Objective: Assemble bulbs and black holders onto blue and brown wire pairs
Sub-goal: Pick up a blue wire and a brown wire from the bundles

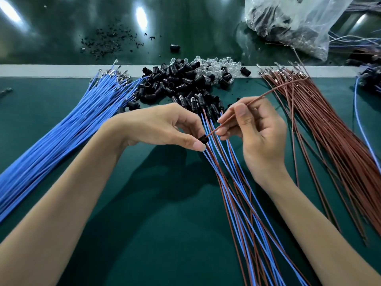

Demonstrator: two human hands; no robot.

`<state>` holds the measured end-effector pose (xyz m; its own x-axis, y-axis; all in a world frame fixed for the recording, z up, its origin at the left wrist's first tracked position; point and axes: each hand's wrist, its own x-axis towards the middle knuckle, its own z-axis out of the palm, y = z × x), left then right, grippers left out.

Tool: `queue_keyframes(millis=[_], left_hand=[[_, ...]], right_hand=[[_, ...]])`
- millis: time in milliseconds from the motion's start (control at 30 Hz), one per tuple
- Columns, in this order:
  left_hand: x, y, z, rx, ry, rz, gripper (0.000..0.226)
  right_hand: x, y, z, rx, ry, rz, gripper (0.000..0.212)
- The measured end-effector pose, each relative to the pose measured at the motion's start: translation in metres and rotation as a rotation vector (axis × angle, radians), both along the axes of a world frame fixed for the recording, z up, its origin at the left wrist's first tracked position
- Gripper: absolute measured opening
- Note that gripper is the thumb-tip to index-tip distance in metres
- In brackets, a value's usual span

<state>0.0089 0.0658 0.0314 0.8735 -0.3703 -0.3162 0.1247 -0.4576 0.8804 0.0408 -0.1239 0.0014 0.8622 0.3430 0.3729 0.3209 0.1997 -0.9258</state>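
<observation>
Your left hand (165, 126) pinches a black holder (203, 139). Your right hand (255, 131) fingers clamp a brown wire (233, 118), its tip touching the holder.

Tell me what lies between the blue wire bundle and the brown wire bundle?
Head view: a heap of black holders and clear bulbs, assembled blue-and-brown wire pairs, plus the left hand and right hand.

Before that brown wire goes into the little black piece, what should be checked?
1. The black holder sits pinched in the left hand: ok.
2. The brown wire is pinched in the right hand: ok.
3. The wire's end points at the holder, close beside it: ok.
4. The wire's end is already inside the holder: cannot tell.
</observation>
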Motion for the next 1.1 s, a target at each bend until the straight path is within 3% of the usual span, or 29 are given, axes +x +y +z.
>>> queue_keyframes(millis=[600,867,967,1100], left_hand=[[0.000,-0.008,0.001,0.010,-0.068,0.010,0.032],[0.000,-0.011,0.001,0.001,-0.099,0.043,0.034],[0.000,-0.012,0.000,0.042,-0.086,0.027,0.036],[0.000,-0.013,0.000,0.040,-0.067,0.035,0.025]], right_hand=[[0.005,0.001,-0.003,0.098,0.245,0.032,0.018],[0.004,-0.002,-0.004,-0.135,0.189,0.085,0.015],[0.003,-0.001,-0.003,-0.212,0.254,0.125,0.013],[0.012,-0.003,0.002,0.078,0.481,0.020,0.027]])
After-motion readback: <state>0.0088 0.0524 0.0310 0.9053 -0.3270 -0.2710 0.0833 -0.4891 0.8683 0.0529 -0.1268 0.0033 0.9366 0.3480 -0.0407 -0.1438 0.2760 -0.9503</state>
